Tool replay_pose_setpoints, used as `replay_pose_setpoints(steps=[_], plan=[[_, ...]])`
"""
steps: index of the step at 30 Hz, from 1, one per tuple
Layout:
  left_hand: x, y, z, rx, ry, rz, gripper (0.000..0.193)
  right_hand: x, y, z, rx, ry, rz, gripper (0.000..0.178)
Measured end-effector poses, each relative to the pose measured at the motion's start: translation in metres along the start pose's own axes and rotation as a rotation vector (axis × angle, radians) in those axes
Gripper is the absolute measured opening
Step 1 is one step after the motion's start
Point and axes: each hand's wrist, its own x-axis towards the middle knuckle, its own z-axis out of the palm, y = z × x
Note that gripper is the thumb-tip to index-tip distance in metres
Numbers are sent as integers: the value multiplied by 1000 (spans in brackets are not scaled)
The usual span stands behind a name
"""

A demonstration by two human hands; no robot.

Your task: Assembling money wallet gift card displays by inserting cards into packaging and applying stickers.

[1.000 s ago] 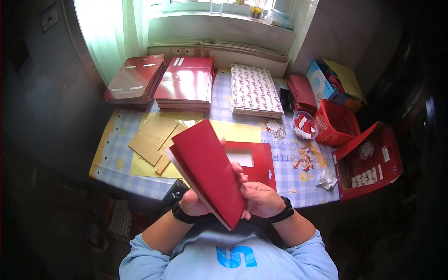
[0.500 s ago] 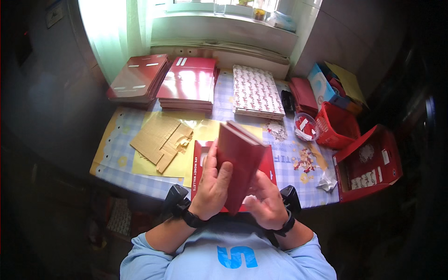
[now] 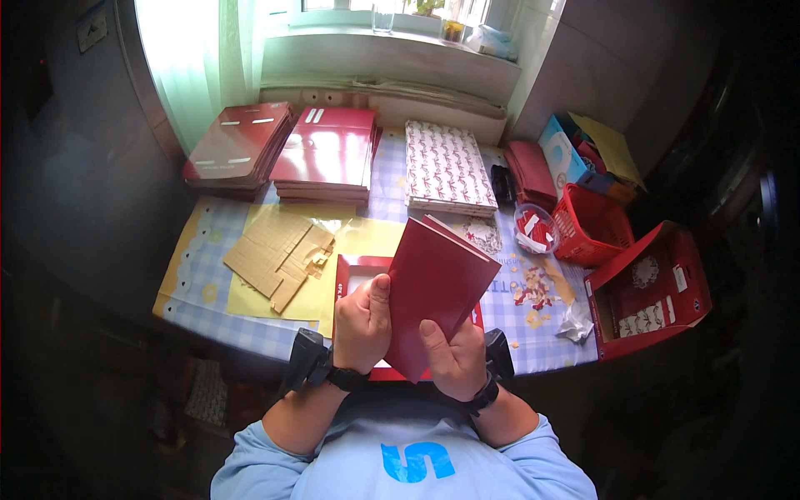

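A small bundle of dark red folded card wallets [image 3: 442, 292] is upright before me, its top leaning right. My left hand [image 3: 362, 325] is closed at its left edge, thumb up. Along the lower right edge my right hand [image 3: 458, 362] grips it, thumb flat on the front and fingers hidden behind. Under the hands, partly covered, a flat red package with a white window [image 3: 362, 262] lies on the table.
Stacks of red flat boxes [image 3: 237, 150] and glossy red sheets [image 3: 325, 150] stand at the back left, beside patterned white cards [image 3: 450, 162]. Brown cardboard [image 3: 279, 250] lies left. At right are a red basket [image 3: 593, 229], a tub [image 3: 535, 229], an open red box [image 3: 658, 292] and crumpled paper [image 3: 575, 321].
The wallets have turned, showing more of their broad front. My right hand has come in to grip their lower right edge. My left thumb has moved off the front to the left edge.
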Motion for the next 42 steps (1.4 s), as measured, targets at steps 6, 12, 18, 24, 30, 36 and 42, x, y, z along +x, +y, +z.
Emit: replay_pose_setpoints(steps=[6, 12, 18, 24, 30, 36, 42], plan=[[7, 9, -6, -13, -64, 30, 50, 2, 1, -4, 129, -42, 66, 23], [34, 31, -11, -25, -36, 37, 50, -9, 3, -3, 72, -255, 85, 21], [35, 22, -12, -27, -41, 14, 48, -5, -4, -3, 34, -261, 26, 22], [23, 10, 2, -261, -1, -15, 46, -5, 6, -6, 99, -145, 121, 24], [-7, 0, 3, -65, -110, -76, 44, 6, 6, -7, 199, -31, 138, 30], [5, -5, 3, -163, -109, -88, 41, -4, -2, -6, 173, -217, 251, 30], [-1, 15, 8, -257, -164, -63, 56, 2, -1, -9, -56, -140, 64, 35]])
